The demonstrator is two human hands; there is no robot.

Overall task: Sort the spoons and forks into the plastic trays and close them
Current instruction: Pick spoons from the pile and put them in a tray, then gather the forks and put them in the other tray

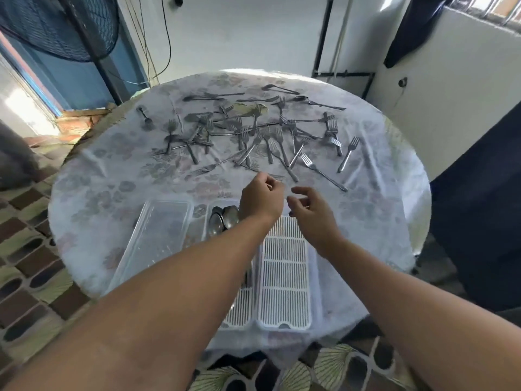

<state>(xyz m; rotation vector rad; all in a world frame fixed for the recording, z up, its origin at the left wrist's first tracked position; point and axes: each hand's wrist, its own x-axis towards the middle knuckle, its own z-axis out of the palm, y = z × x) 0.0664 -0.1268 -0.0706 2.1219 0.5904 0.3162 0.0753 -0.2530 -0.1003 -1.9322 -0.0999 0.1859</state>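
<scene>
- A round table is seen from above, covered by a pale flowered cloth.
- A patterned tile floor is seen left of and below the table; a dark fan is seen at top left.
- A clear lid or tray, lying flat and apart from the others, is placed on the near left of the table.
- A white slotted tray is placed at the near middle, under and between the two forearms; nothing is seen lying on its grid.
- A second tray is set just left of it, mostly hidden by the left forearm; spoons are seen piled at its far end.
- A scatter of forks is spread across the far half of the table, many crossing one another; a few spoons are mixed in at the far edge.
- The left hand is held above the near edge of the scatter, fingers curled inward; a fork is seen at its fingertips, but whether it is pinched cannot be told.
- The right hand is held just beside the left, fingers loosely bent, nothing held.
</scene>
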